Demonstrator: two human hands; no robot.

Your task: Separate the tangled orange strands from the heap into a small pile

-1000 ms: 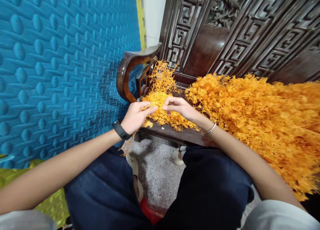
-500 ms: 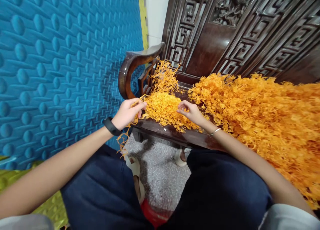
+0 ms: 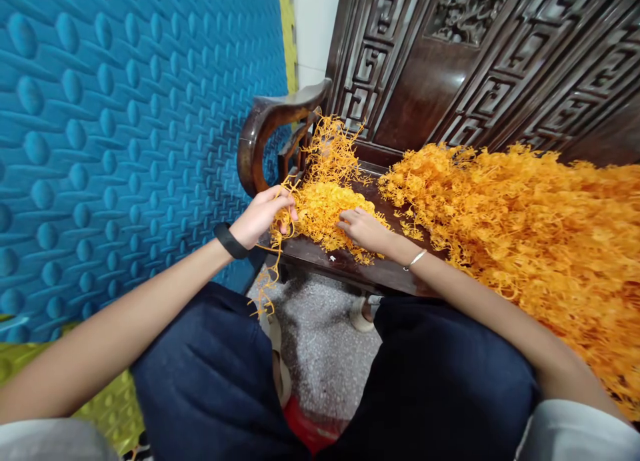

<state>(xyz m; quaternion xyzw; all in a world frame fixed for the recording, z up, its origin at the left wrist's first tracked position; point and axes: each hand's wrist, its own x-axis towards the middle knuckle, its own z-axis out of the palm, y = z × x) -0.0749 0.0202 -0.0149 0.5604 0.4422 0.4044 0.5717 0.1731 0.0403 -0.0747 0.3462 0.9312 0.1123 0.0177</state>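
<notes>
My left hand, with a black band at the wrist, is closed on thin orange plastic stems whose ends dangle below it over the bench edge. My right hand rests on a small heap of yellow-orange plastic pieces, fingers curled down into it. Whether its fingertips pinch a piece is hidden. Behind the heap, against the armrest, lies a looser pile of thin orange stems.
A dark carved wooden bench holds the piles; its curved armrest stands at left. A large orange mass of similar pieces covers the right side. Blue foam matting fills the left. Grey speckled floor shows between my knees.
My right hand has shifted left and come down onto the small heap, its fingers curling in. The left hand has moved slightly right and up, its stems swinging along.
</notes>
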